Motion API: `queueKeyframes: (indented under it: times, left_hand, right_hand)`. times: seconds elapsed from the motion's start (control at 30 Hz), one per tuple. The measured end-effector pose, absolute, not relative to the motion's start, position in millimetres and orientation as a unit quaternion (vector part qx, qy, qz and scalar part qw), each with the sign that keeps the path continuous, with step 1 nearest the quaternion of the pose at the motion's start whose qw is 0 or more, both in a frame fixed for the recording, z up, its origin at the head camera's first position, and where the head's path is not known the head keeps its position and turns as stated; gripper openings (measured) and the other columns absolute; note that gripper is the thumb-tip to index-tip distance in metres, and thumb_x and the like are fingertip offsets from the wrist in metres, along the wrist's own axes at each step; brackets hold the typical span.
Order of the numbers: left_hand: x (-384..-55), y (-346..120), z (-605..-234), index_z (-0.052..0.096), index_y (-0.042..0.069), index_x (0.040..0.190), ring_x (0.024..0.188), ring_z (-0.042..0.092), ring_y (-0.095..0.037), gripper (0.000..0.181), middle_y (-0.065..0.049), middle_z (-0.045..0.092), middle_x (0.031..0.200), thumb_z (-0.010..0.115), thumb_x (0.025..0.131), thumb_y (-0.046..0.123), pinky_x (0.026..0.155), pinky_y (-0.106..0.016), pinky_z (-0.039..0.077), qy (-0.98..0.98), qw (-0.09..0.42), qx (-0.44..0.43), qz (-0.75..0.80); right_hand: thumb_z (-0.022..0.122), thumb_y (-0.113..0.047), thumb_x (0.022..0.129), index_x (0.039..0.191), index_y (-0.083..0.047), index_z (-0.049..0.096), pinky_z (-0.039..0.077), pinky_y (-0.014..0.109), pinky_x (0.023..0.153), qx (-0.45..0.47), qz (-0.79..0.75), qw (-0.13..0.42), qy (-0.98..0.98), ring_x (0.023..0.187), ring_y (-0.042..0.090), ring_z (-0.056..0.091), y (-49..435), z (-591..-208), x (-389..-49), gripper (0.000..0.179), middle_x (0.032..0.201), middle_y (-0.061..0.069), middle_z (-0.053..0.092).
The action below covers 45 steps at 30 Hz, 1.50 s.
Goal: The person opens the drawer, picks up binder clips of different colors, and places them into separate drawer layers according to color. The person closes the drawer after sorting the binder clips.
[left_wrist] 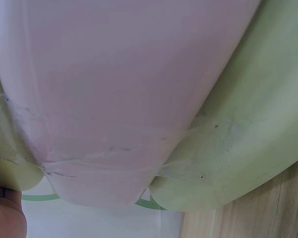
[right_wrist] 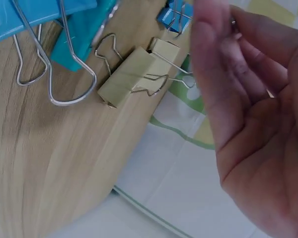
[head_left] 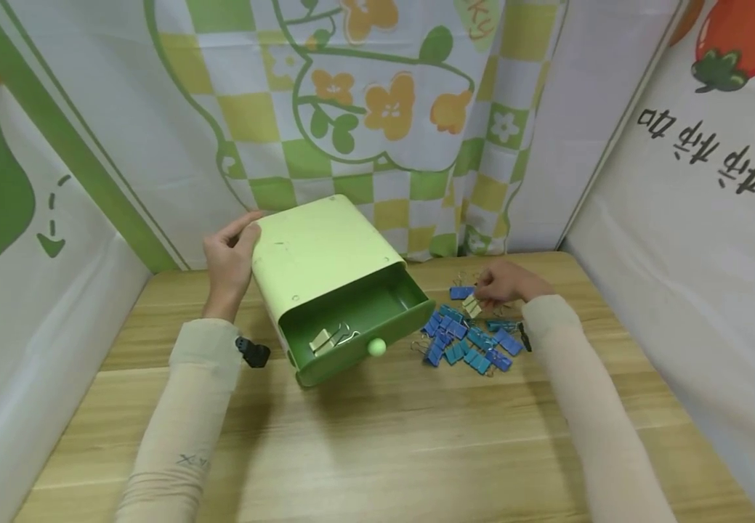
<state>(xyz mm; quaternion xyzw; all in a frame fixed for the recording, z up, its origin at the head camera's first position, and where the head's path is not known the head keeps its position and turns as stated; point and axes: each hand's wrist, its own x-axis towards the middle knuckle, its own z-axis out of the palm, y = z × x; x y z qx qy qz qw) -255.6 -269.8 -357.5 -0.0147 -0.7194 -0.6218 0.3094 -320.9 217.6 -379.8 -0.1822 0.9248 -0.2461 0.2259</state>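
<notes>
My left hand (head_left: 229, 261) grips the back left edge of a light green drawer box (head_left: 325, 247), thumb on top. In the left wrist view its fingers (left_wrist: 7, 215) are at the box's edge, beside a pink panel (left_wrist: 109, 99). The dark green drawer (head_left: 357, 316) is pulled out, with yellow binder clips (head_left: 323, 340) inside. My right hand (head_left: 504, 281) is over the clip pile, thumb and fingertips pinched on a bit of metal, beside a yellow binder clip (head_left: 471, 305). In the right wrist view yellow clips (right_wrist: 126, 77) lie close by the fingers.
Several blue and teal binder clips (head_left: 475, 340) lie heaped on the wooden table (head_left: 377, 450), right of the drawer. A round green knob (head_left: 376, 347) sticks out in front. A patterned curtain (head_left: 377, 145) hangs behind the table, with printed cloth walls (head_left: 697, 240) at the sides.
</notes>
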Motion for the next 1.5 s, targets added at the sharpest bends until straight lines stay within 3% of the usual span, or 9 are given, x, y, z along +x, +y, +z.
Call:
queueKeyframes:
  times: [0.13, 0.3, 0.43, 0.63, 0.73, 0.87, 1.0, 1.23, 1.5]
  left_hand:
    - [-254.5, -269.9, -359.5, 0.078, 0.003, 0.124, 0.054, 0.055, -0.001, 0.031, 0.017, 0.072, 0.075, 0.063, 0.101, 0.017, 0.051, -0.015, 0.045, -0.719, 0.306, -0.01, -0.623]
    - [-251.9, -269.8, -359.7, 0.077, 0.004, 0.126, 0.055, 0.056, -0.001, 0.032, 0.018, 0.074, 0.081, 0.063, 0.102, 0.019, 0.051, -0.015, 0.046, -0.723, 0.303, -0.002, -0.621]
    - [-252.0, -269.2, -358.8, 0.077, 0.005, 0.126, 0.054, 0.055, -0.001, 0.032, 0.017, 0.073, 0.077, 0.062, 0.102, 0.02, 0.05, -0.015, 0.045, -0.724, 0.301, -0.005, -0.62]
    - [-253.7, -268.6, -357.6, 0.077, 0.004, 0.126, 0.052, 0.053, -0.001, 0.032, 0.017, 0.07, 0.071, 0.062, 0.102, 0.019, 0.049, -0.015, 0.044, -0.725, 0.303, -0.012, -0.619]
    - [-253.2, -268.9, -356.7, 0.077, 0.004, 0.126, 0.054, 0.054, -0.001, 0.032, 0.017, 0.072, 0.076, 0.062, 0.102, 0.02, 0.051, -0.015, 0.045, -0.724, 0.303, -0.009, -0.62]
    - [-251.4, -269.5, -355.5, 0.078, 0.005, 0.125, 0.057, 0.056, -0.001, 0.032, 0.017, 0.074, 0.083, 0.063, 0.102, 0.02, 0.052, -0.015, 0.046, -0.724, 0.304, -0.007, -0.619]
    - [-251.0, -270.2, -355.1, 0.078, 0.005, 0.126, 0.053, 0.053, -0.002, 0.033, 0.017, 0.072, 0.075, 0.061, 0.103, 0.022, 0.049, -0.016, 0.044, -0.729, 0.307, -0.017, -0.612]
    - [-250.0, -269.4, -353.8, 0.077, 0.004, 0.127, 0.047, 0.048, -0.002, 0.034, 0.015, 0.065, 0.063, 0.06, 0.104, 0.021, 0.046, -0.017, 0.041, -0.731, 0.309, -0.027, -0.608]
    - [-252.0, -268.2, -353.3, 0.077, 0.004, 0.126, 0.046, 0.045, -0.003, 0.034, 0.015, 0.061, 0.06, 0.059, 0.104, 0.022, 0.046, -0.018, 0.039, -0.734, 0.311, -0.027, -0.603]
  right_hand:
    - [0.06, -0.009, 0.106, 0.109, 0.01, 0.076, 0.066, 0.042, 0.086, -0.159, -0.323, 0.241, 0.901, 0.083, 0.023, 0.078, 221.2, -376.5, -317.5, 0.025, 0.094, 0.018, 0.079]
    - [0.059, -0.008, 0.107, 0.119, 0.015, 0.071, 0.066, 0.031, 0.079, -0.141, -0.389, 0.234, 0.88, 0.077, 0.012, 0.076, 221.7, -362.2, -315.9, 0.029, 0.094, 0.015, 0.079]
    - [0.058, -0.008, 0.107, 0.124, 0.015, 0.069, 0.065, 0.027, 0.078, -0.142, -0.418, 0.219, 0.87, 0.078, 0.012, 0.076, 220.8, -346.6, -314.7, 0.031, 0.095, 0.012, 0.079]
    - [0.061, -0.011, 0.107, 0.123, 0.013, 0.071, 0.065, 0.029, 0.08, -0.156, -0.428, 0.195, 0.869, 0.084, 0.017, 0.077, 214.5, -317.0, -309.7, 0.03, 0.099, 0.016, 0.079]
    - [0.063, -0.011, 0.106, 0.122, 0.012, 0.072, 0.066, 0.03, 0.08, -0.16, -0.435, 0.181, 0.867, 0.082, 0.018, 0.077, 206.4, -301.1, -305.9, 0.029, 0.1, 0.019, 0.078]
    - [0.064, -0.011, 0.105, 0.119, 0.011, 0.073, 0.066, 0.031, 0.079, -0.165, -0.451, 0.167, 0.861, 0.079, 0.017, 0.077, 193.1, -283.8, -299.7, 0.027, 0.098, 0.018, 0.078]
    - [0.066, -0.012, 0.104, 0.118, 0.008, 0.074, 0.066, 0.032, 0.078, -0.167, -0.464, 0.16, 0.855, 0.079, 0.018, 0.077, 181.3, -270.8, -291.7, 0.025, 0.094, 0.014, 0.078]
    - [0.069, -0.009, 0.102, 0.113, 0.007, 0.076, 0.066, 0.037, 0.08, -0.193, -0.481, 0.168, 0.838, 0.084, 0.028, 0.078, 162.6, -250.9, -272.0, 0.021, 0.094, 0.016, 0.078]
    - [0.071, -0.011, 0.101, 0.106, 0.004, 0.078, 0.067, 0.04, 0.078, -0.275, -0.448, 0.196, 0.828, 0.079, 0.026, 0.078, 135.5, -237.2, -243.1, 0.017, 0.091, 0.017, 0.078]
